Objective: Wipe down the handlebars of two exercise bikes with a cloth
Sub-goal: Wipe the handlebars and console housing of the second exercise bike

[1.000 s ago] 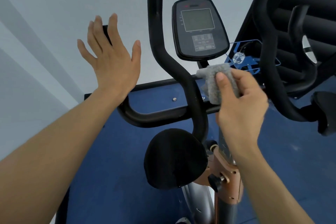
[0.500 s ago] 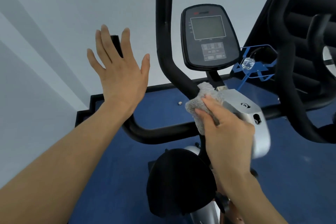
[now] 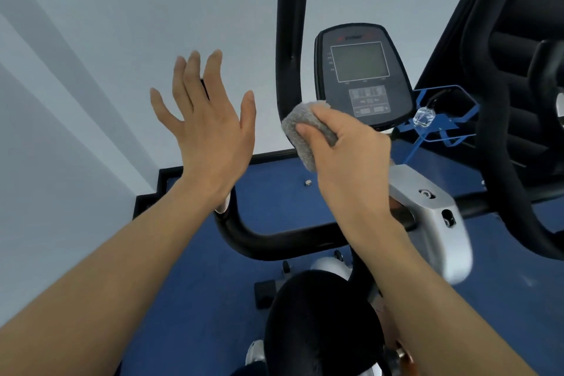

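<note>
— Holding the cloth (image 3: 308, 133) is the right hand (image 3: 348, 162), see? The fingers are wrapped tight around it, and it is pressed on the black handlebar (image 3: 291, 40), the tall post that goes up beside the screen (image 3: 360, 70).

— What is the other hand doing?

— The left hand (image 3: 210, 128) is up in the air, fingers spread wide, with nothing in it. The tip of the far handlebar peeks out behind its fingers.

— Is the cloth hard to hold?

— I think not. It looks soft, fuzzy and light, so it squashes into a little gray ball. Bunch it in your palm and curl it round the bar.

— And the bar?

— It looks stiff and smooth. It won't bend, so I think you can push hard. The bend low down, over the seat (image 3: 323, 327), needs the cloth wrapped round it.
</note>
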### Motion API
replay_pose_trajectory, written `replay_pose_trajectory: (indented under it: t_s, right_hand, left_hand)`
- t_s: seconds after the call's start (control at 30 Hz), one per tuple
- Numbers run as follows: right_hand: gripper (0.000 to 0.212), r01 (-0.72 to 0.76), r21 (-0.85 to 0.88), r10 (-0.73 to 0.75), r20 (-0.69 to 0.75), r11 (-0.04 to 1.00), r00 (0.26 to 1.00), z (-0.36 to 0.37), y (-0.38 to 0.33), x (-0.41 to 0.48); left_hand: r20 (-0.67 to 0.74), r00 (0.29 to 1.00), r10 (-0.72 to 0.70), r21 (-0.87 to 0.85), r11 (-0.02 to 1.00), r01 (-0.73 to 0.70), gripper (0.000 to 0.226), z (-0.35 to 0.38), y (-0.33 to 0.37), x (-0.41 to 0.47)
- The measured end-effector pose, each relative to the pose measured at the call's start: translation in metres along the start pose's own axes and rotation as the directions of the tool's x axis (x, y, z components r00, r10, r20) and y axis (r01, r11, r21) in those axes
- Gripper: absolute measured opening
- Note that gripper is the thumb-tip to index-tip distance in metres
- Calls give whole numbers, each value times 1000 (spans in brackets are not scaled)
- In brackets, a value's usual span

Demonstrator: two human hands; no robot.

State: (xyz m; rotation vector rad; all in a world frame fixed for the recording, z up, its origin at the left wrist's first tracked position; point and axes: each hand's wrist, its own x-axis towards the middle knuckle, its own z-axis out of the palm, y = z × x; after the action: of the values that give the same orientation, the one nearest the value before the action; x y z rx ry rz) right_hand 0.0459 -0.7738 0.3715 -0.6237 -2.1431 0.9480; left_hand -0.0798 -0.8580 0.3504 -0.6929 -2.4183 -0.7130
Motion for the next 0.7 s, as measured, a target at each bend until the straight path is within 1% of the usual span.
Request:
replay_pose_trajectory:
  t_s: [0.07, 0.17, 0.23, 0.27, 0.33, 0.4, 0.5, 0.57, 0.63, 0.7]
  right_hand:
    - [20, 4, -89, 4, 95, 996, 995, 5, 1, -4]
    - [26, 34, -117, -28, 51, 993, 998, 3, 6, -12]
    - [12, 29, -123, -22, 63, 992, 998, 5, 5, -4]
    - [8, 3, -106, 5, 70, 994, 998, 9, 3, 3]
    - [12, -40, -87, 47, 76, 995, 996, 14, 1, 12]
    - [11, -45, -54, 48, 59, 998, 997, 14, 1, 7]
    - [11, -29, -47, 30, 28, 998, 999, 7, 0, -2]
    - [16, -79, 45, 79, -1, 996, 997, 3, -1, 7]
    - [19, -115, 151, 127, -68, 982, 990, 1, -5, 23]
    - [15, -89, 174, 113, -133, 981, 985, 1, -11, 38]
  left_hand:
    - [0, 999, 32, 42, 999, -32, 54, 0, -2, 13]
    - [2, 998, 58, 91, 994, -58, 51, 3, -2, 22]
    - [-3, 998, 59, 94, 994, -58, 50, 6, -2, 22]
    - [-8, 998, 60, 96, 994, -59, 50, 6, -3, 21]
    - [-17, 998, 59, 103, 993, -57, 49, 7, -4, 22]
    - [-13, 998, 62, 108, 992, -60, 49, 6, -3, 22]
    - [4, 997, 75, 101, 992, -75, 48, 3, -3, 20]
    - [-30, 998, 63, 50, 997, -61, 45, 1, -4, 21]
    - [-92, 995, 44, -3, 999, -44, 41, -1, -4, 26]
    - [-138, 990, 30, -13, 999, -33, 38, -1, -2, 35]
